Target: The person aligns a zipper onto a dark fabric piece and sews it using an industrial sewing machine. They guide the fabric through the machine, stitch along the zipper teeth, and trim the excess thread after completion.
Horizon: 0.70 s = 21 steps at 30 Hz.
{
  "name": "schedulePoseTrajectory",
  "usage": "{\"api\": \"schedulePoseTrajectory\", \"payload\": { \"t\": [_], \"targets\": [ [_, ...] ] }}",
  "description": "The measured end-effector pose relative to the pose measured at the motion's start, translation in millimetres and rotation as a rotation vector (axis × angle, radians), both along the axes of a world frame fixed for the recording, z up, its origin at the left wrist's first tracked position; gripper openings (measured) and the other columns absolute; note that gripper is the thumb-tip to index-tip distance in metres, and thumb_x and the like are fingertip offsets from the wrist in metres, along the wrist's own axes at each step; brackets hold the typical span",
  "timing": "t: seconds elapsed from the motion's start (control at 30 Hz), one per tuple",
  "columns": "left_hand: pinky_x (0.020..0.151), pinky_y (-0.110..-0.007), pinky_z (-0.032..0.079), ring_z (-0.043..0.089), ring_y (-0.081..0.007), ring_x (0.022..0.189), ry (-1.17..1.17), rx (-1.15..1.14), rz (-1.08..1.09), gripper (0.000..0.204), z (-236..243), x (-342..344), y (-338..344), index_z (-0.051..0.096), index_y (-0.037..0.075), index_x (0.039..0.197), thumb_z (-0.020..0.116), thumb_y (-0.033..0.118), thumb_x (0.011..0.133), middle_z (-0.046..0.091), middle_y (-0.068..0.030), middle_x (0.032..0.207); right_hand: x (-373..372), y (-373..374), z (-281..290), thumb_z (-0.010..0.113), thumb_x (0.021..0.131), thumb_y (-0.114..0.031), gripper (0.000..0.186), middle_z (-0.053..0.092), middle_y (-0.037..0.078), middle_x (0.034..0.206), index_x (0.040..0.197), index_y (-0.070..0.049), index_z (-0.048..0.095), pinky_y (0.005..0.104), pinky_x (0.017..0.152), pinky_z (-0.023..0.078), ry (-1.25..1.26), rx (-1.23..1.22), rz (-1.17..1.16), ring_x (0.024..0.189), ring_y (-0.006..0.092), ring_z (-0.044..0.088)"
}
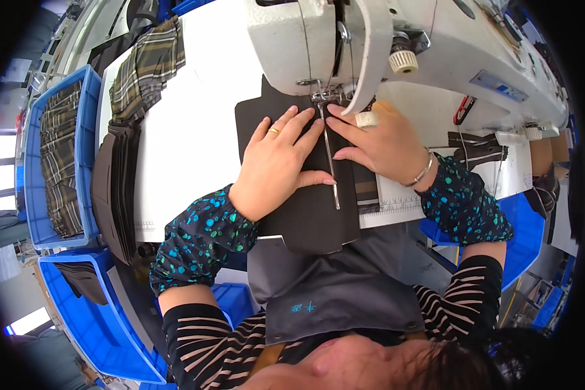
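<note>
Far left, plaid fabric pieces [60, 162] sit in a blue bin [90, 107]; beside it, dark panels [115, 188] stack at the table [188, 143]. Here's the left hand [266, 170], fingers open, flat on a dark fabric panel [299, 224], thumb tip at the metal zipper [329, 146]! The zipper runs between both hands toward the presser foot [320, 97]. Right hand [385, 146]: fingers open, extended, just right of it.

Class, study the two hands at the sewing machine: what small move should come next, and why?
Probably a gentle push of the dark fabric away from the body, with the zipper straight. The left hand and right hand rest on either side of the zipper, which runs up to the presser foot; most of its visible length lies on the near side.
</note>
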<state>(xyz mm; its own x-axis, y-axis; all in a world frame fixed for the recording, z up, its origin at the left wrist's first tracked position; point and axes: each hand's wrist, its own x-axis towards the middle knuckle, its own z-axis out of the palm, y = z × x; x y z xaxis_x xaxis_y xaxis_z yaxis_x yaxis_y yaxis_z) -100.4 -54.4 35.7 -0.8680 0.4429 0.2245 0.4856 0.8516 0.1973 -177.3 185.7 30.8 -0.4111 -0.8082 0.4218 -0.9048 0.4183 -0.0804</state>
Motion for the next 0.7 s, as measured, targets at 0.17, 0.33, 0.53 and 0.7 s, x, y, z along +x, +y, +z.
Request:
{"api": "schedulePoseTrajectory", "payload": {
  "t": [0.17, 0.33, 0.53, 0.7],
  "targets": [
    [0.112, -0.052, 0.045, 0.059, -0.0347, 0.129, -0.004, 0.006, -0.001, 0.089, 3.1, 0.0, 1.5, 0.062, 0.007, 0.144, 0.08, 0.06, 0.075, 0.058, -0.0115, 0.147, 1.7, 1.0, -1.2, 0.081, 0.079, -0.042, 0.044, 0.068, -0.002, 0.108, 0.109, -0.011, 0.076, 0.0363, 0.089, 0.048, -0.039, -0.003, 0.002, 0.101, 0.0216, 0.057],
    [0.113, -0.052, 0.044, 0.059, -0.0343, 0.128, -0.002, -0.007, 0.002, 0.089, 4.8, 0.6, 1.2, 0.062, 0.007, 0.143, 0.081, 0.06, 0.075, 0.059, -0.0113, 0.147, 1.8, -0.3, -0.8, 0.082, 0.079, -0.04, 0.041, 0.067, -0.001, 0.106, 0.107, -0.011, 0.076, 0.0366, 0.089, 0.048, -0.04, -0.017, 0.01, 0.102, 0.0216, 0.057],
    [0.113, -0.052, 0.044, 0.059, -0.0341, 0.129, 0.012, -0.015, -0.002, 0.089, 5.2, -4.5, 0.5, 0.062, 0.008, 0.144, 0.08, 0.061, 0.075, 0.059, -0.011, 0.148, -9.7, 4.9, 0.5, 0.08, 0.086, -0.032, 0.026, 0.069, 0.0, 0.102, 0.102, -0.012, 0.076, 0.0382, 0.086, 0.049, -0.049, -0.079, -0.042, 0.096, 0.0225, 0.061],
    [0.112, -0.057, 0.045, 0.054, -0.0337, 0.141, 0.008, -0.033, 0.01, 0.087, 5.8, -1.0, -0.8, 0.063, 0.006, 0.142, 0.075, 0.065, 0.079, 0.059, -0.0118, 0.148, -29.0, 10.4, 28.6, 0.075, 0.093, -0.017, 0.012, 0.073, 0.006, 0.076, 0.099, -0.007, 0.08, 0.0329, 0.06, 0.05, -0.286, -0.482, -0.216, 0.06, 0.0196, 0.063]
  ]
}}
